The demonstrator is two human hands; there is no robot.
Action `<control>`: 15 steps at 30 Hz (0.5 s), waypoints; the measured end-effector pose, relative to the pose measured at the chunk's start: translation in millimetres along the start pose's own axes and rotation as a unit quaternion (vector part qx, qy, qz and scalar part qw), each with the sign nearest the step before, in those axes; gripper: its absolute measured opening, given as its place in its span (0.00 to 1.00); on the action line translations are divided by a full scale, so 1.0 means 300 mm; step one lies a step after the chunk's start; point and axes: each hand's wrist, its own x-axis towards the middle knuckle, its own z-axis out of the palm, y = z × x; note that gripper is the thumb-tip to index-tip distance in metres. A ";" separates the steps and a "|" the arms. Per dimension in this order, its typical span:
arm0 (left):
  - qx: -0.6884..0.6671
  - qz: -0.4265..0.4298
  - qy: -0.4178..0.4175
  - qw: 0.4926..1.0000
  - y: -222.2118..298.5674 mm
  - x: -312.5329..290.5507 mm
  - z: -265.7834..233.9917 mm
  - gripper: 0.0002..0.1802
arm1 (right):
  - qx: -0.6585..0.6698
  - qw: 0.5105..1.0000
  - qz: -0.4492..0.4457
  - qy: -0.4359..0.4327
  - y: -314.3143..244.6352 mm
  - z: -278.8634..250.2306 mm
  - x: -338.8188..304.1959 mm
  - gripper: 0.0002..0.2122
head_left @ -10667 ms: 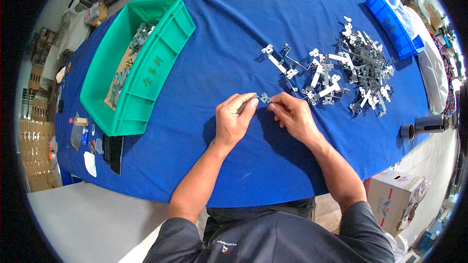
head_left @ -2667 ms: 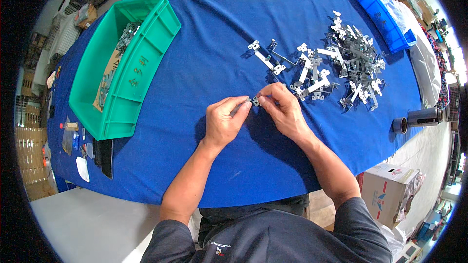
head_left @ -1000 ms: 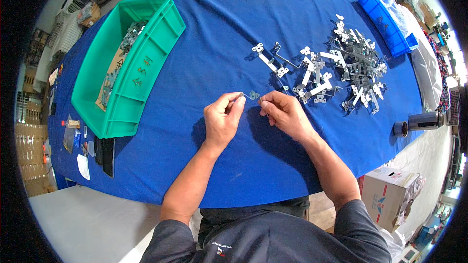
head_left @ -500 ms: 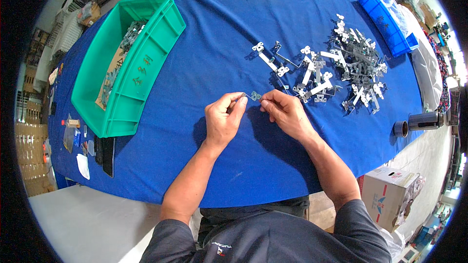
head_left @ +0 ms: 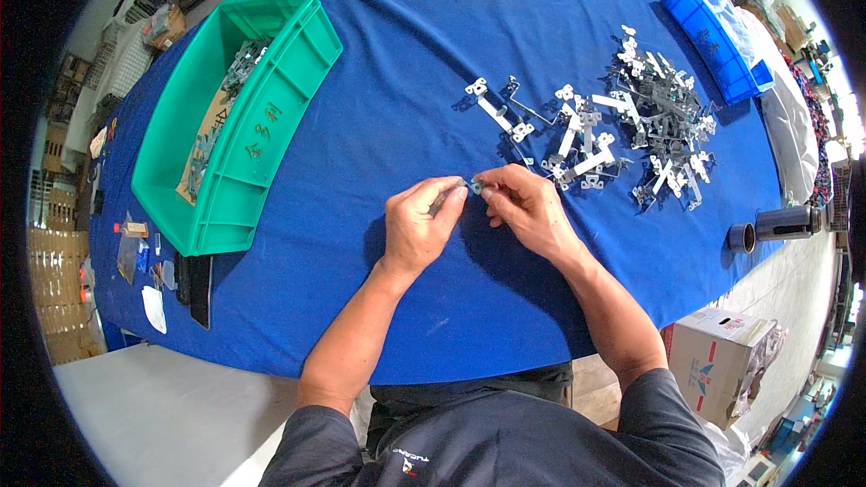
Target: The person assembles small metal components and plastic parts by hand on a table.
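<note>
1. Left hand (head_left: pixel 419 227): thumb and forefinger pinched together on one end of a small metal piece (head_left: pixel 475 188).
2. Right hand (head_left: pixel 530 207): thumb and forefinger closed at the other end of that piece. Fingertips of both hands nearly meet; whether one part or two joined parts are held, cannot tell.
3. Position: piece held in front of the body, above the blue cloth (head_left: pixel 388 81), between the green bin (head_left: pixel 239 207) and the loose brackets (head_left: pixel 577 149).
4. Progress, as judged: handling of this piece is under way, not finished; it is not yet set down. Most brackets lie to the right, in a large heap (head_left: pixel 667 113) with the loose ones just beside it. More metal parts (head_left: pixel 242 70) lie in the green bin.
5. Which parts are finished and which are waiting: not decidable from this view. No count attempted; heap overlaps too much.
6. Writing: dark brown characters on the green bin's outer side; large dark characters on a brown card (head_left: pixel 215 114) inside it. Blue bin (head_left: pixel 713 41) carries dark marks, too small to make out.
7. Printing: carton (head_left: pixel 722 361) has red strips and a blue-and-red emblem. Dark shirt (head_left: pixel 514 442) shows pale lettering beside a small red-and-white emblem.
</note>
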 end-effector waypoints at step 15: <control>-0.054 -0.073 0.041 0.995 0.000 -0.003 -0.007 0.08 | -0.030 0.998 0.048 -0.043 -0.016 -0.012 -0.008 0.10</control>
